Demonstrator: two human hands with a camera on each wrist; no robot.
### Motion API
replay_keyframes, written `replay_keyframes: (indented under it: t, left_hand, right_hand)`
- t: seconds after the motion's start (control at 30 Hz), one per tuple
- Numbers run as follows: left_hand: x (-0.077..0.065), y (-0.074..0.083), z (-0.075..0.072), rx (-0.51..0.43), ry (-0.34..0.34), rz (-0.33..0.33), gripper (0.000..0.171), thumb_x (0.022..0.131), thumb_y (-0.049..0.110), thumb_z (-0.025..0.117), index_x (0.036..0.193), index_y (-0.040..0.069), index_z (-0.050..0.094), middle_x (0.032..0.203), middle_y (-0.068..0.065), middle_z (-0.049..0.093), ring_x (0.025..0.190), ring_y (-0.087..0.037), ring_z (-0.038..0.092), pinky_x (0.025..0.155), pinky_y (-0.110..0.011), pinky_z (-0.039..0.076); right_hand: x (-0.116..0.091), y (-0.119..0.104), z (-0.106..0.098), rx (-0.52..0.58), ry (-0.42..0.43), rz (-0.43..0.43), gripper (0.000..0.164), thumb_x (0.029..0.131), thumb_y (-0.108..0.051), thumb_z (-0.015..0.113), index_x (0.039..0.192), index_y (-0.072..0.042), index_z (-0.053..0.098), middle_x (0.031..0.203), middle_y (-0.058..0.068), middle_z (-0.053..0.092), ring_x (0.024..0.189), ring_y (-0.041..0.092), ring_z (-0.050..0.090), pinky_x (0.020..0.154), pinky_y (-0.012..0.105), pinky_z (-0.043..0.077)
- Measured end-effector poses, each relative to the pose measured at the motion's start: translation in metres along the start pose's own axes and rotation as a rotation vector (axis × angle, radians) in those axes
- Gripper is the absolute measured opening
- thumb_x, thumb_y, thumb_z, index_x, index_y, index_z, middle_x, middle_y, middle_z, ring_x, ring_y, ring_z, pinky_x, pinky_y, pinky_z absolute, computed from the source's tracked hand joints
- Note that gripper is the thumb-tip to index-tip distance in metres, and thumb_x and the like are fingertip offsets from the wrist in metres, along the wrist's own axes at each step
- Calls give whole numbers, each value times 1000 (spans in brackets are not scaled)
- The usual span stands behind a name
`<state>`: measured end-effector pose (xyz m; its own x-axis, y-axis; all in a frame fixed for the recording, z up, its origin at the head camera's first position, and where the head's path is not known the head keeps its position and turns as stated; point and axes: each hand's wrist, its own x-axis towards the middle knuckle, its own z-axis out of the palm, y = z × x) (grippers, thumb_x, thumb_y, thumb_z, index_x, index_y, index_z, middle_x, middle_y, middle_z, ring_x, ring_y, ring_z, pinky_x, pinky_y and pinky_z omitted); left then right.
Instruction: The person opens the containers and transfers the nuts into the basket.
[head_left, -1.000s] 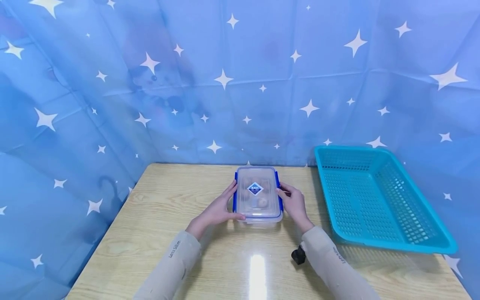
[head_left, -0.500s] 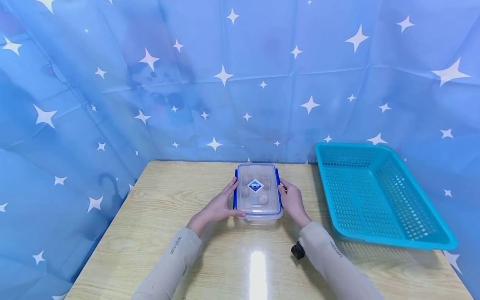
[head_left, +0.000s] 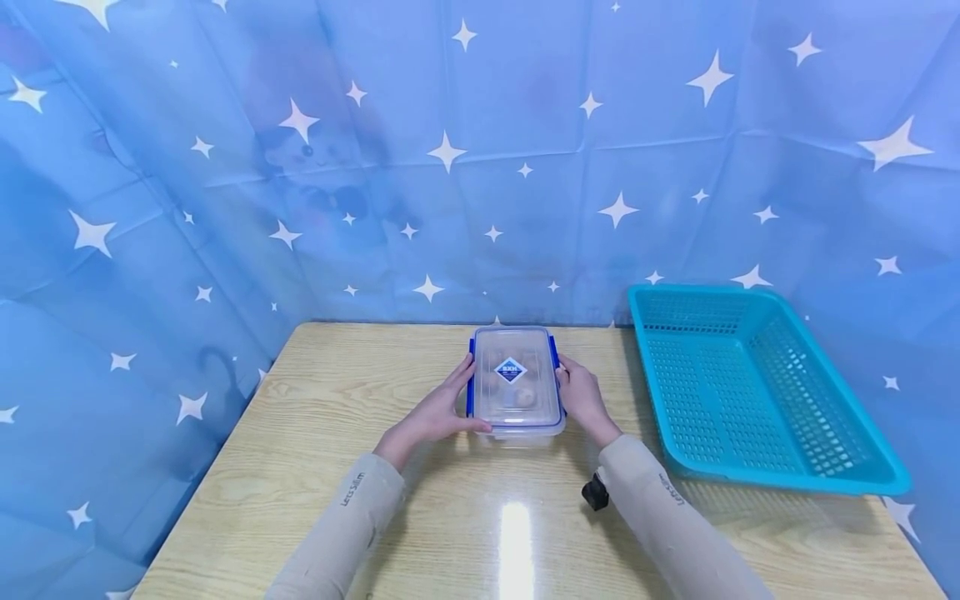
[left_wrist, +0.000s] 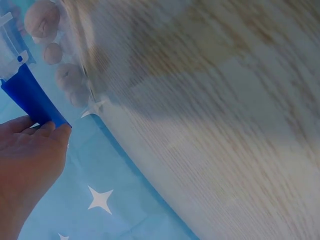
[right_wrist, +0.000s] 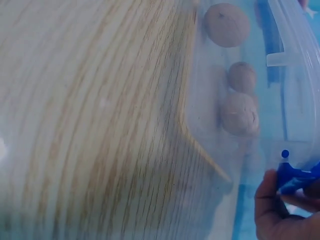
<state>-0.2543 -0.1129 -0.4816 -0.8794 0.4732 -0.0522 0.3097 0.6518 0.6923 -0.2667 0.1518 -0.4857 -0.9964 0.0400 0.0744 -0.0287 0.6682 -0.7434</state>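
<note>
A clear plastic food container (head_left: 517,400) with a blue-rimmed lid and a diamond label stands near the table's back edge. Several round brownish things (right_wrist: 227,25) show through its walls; their kind is unclear. My left hand (head_left: 435,414) holds the left side, thumb at the front corner and fingers along the blue side latch (left_wrist: 35,95). On the opposite side, my right hand (head_left: 585,398) grips the right-hand latch (right_wrist: 295,179) with curled fingers. In the right wrist view that latch sits between thumb and fingers. The fingers' far parts are partly hidden.
A large turquoise perforated basket (head_left: 667,425) stands at the right of the wooden table (head_left: 300,483). A blue curtain (head_left: 510,192) with white stars hangs behind the table and on its left. A black device (head_left: 596,493) is at the right wrist.
The head view has tilted slightly. My right thumb has shifted a little at the container's right edge, and its fingers are closer together. The left hand and the container keep their places.
</note>
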Motion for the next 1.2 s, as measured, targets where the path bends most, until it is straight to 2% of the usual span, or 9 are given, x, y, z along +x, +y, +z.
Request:
replay_keyframes:
  t: [0.2, 0.43, 0.6, 0.7, 0.83, 1.07, 1.2]
  left_hand:
    - [-1, 2, -1, 5, -9, -2, 113, 77, 48, 83, 161, 19, 13, 170, 5, 1, 156, -27, 12, 126, -48, 23]
    - [0, 3, 0, 2, -22, -22, 115, 76, 52, 82, 162, 22, 11, 170, 8, -2, 156, -25, 12, 127, -46, 23]
    - [-1, 3, -2, 5, -8, -32, 114, 76, 50, 83, 161, 22, 13, 170, 7, 0, 156, -26, 13, 126, -47, 24]
    - [0, 5, -2, 11, -12, -25, 114, 76, 49, 83, 161, 22, 13, 170, 8, 0, 156, -25, 13, 127, -46, 23]
    - [1, 6, 0, 17, -22, -13, 114, 75, 51, 83, 161, 22, 13, 170, 7, 1, 156, -25, 13, 127, -45, 24]
    - [2, 6, -3, 23, -15, -20, 114, 75, 49, 84, 161, 20, 14, 170, 5, 2, 156, -26, 14, 126, -46, 23]
    - [2, 5, -5, 18, -16, -18, 114, 76, 49, 84, 161, 20, 14, 170, 4, 1, 156, -27, 14, 127, -46, 23]
  right_hand:
    - [-2, 0, 1, 25, -42, 19, 44, 108, -15, 35, 142, 10, 46, 139, 32, 54, 128, 48, 53, 110, 57, 45]
    - [1, 3, 1, -15, -7, -21, 40, 108, -12, 35, 130, 13, 56, 126, 34, 62, 115, 49, 62, 102, 57, 51]
    - [4, 13, 3, 97, -89, 140, 42, 108, -11, 31, 133, 15, 51, 133, 35, 56, 123, 47, 57, 108, 56, 47]
    - [4, 21, 5, 114, -126, 183, 41, 107, -9, 33, 134, 14, 52, 135, 33, 56, 126, 46, 55, 110, 54, 46]
    - [2, 26, 3, 83, -107, 131, 40, 106, -10, 37, 135, 12, 52, 136, 32, 57, 128, 46, 54, 111, 54, 44]
    - [-8, 20, -10, 98, -98, 68, 53, 110, -21, 31, 155, 6, 23, 156, 32, 31, 143, 47, 34, 122, 55, 28]
    - [-15, 15, -12, 126, -119, 15, 62, 109, -32, 35, 159, -1, 14, 163, 26, 20, 149, 45, 25, 125, 55, 22]
